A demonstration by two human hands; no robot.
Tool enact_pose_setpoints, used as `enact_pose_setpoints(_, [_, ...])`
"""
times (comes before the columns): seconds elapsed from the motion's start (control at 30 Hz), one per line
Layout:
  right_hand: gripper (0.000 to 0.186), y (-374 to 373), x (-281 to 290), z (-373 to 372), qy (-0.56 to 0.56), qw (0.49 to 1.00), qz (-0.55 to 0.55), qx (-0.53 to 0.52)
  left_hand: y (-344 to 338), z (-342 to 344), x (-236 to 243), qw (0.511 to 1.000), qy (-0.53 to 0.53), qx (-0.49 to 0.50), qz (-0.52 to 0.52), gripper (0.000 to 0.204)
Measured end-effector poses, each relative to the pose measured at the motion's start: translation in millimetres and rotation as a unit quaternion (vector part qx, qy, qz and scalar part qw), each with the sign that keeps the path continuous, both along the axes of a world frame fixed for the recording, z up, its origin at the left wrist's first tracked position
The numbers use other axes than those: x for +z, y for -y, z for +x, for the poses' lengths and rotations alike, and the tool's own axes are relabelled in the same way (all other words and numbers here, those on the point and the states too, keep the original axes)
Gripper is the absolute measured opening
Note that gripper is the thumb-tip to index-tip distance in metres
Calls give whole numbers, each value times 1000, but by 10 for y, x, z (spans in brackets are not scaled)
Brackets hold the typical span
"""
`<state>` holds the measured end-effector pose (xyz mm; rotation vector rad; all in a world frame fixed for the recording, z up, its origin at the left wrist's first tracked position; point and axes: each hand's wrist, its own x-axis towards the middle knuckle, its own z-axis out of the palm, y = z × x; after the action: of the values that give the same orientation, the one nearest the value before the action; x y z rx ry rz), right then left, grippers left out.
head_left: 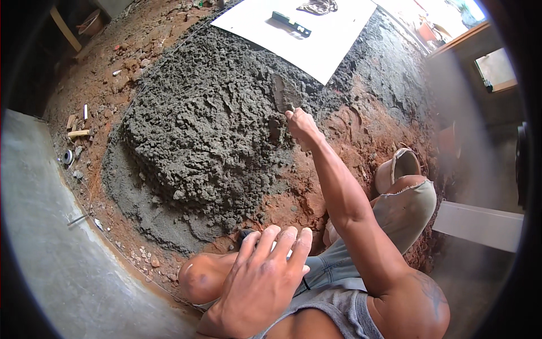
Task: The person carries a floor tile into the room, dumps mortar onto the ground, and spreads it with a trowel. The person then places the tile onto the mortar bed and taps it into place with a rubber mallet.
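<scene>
My right hand [303, 125] stretches forward, closed around the handle of a trowel [287, 93]. The trowel's blade is smeared with grey mortar and lies against the right side of a wide, lumpy mound of wet mortar [197, 124]. Close to my body, my left hand [265, 277] is raised above my bent knee. Its fingers are stretched out with pale dust on the tips, and nothing shows in it; the palm is hidden.
A white board [330, 42] beyond the mound carries a black spirit level [291, 24] and coiled cord [317, 6]. A bucket [385, 176] stands by my right knee. Left are a hammer [79, 134], a concrete wall [39, 226] and a protruding rod [78, 219]. A white panel [480, 225] lies right.
</scene>
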<state>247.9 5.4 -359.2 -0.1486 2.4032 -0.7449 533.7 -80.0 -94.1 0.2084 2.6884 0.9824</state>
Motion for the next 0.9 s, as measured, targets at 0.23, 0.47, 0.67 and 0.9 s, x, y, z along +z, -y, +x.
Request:
enact_pose_setpoints(0.23, [38,-287,-227,-279,24,999,-4,-33,-24,-5,-7,1000,-6,-8,-3,56])
enact_pose_setpoints(0.47, [27,-514,-398,-485,3,997,51,53,-27,-85,131,1000,17,-12,12,56])
enact_pose_setpoints(0.67, [58,-667,-326,-365,-14,1000,2,-15,-8,49,79,998,-37,29,34,56])
enact_pose_setpoints(0.9, [42,225,-136,181,305,724,-471,-401,9,16,62,998,-24,37,37,55])
